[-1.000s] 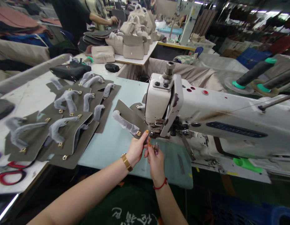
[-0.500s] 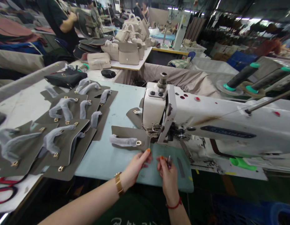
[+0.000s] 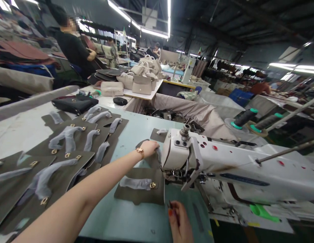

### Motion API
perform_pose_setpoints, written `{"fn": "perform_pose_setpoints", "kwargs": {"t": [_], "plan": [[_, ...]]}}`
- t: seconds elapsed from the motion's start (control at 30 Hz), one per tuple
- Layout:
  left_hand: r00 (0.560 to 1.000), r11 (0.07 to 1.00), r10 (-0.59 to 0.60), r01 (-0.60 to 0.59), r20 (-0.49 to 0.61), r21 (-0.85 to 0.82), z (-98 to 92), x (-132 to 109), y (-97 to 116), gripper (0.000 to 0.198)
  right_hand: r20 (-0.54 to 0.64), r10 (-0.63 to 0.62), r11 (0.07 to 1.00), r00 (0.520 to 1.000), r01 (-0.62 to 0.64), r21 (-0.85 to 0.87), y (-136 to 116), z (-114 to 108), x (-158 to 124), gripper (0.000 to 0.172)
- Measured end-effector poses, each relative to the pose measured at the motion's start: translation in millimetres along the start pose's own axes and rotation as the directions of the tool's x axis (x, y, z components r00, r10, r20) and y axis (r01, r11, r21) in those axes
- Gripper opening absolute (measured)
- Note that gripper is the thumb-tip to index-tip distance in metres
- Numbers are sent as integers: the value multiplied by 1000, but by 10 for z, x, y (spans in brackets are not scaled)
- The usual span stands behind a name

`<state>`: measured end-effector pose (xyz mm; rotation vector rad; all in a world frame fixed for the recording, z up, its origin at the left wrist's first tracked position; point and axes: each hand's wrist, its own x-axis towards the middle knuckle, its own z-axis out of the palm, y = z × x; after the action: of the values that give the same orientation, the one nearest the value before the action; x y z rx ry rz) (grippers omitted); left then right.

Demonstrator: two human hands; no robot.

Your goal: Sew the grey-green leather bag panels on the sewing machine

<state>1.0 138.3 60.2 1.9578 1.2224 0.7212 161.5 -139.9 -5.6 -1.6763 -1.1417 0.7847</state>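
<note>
My left hand reaches across the table to a grey-brown bag panel beside the sewing machine head. Its fingers bend together at the panel's wrapped handle; the fingertips are partly hidden. In front lies another bag panel, its handle wrapped in whitish film and fixed with a gold buckle. The right edge of this panel is by the needle area. My right hand, low beside that edge, is closed around a small pointed metal tool, mostly hidden by the fingers.
Several overlapping panels with wrapped handles cover the left side. A black bag lies behind them. Thread cones stand behind the machine. Beige bags are piled on a farther table, near a person in dark clothes.
My left hand has moved from the front panel's near edge forward to the panel behind it. My right hand keeps the small tool near the table's front. The view has tilted up.
</note>
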Motion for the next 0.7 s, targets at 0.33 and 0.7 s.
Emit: {"fn": "perform_pose_setpoints", "kwargs": {"t": [0.33,0.7], "plan": [[977,947,10,59,-212,316,-1501,-1180,-256,30,176,-212,869,961,268,-415,-579,233,220,24],[991,939,-43,83,-126,333,-1573,-1829,-39,34,228,-300,474,926,352,-807,-997,800,690,8]]}}
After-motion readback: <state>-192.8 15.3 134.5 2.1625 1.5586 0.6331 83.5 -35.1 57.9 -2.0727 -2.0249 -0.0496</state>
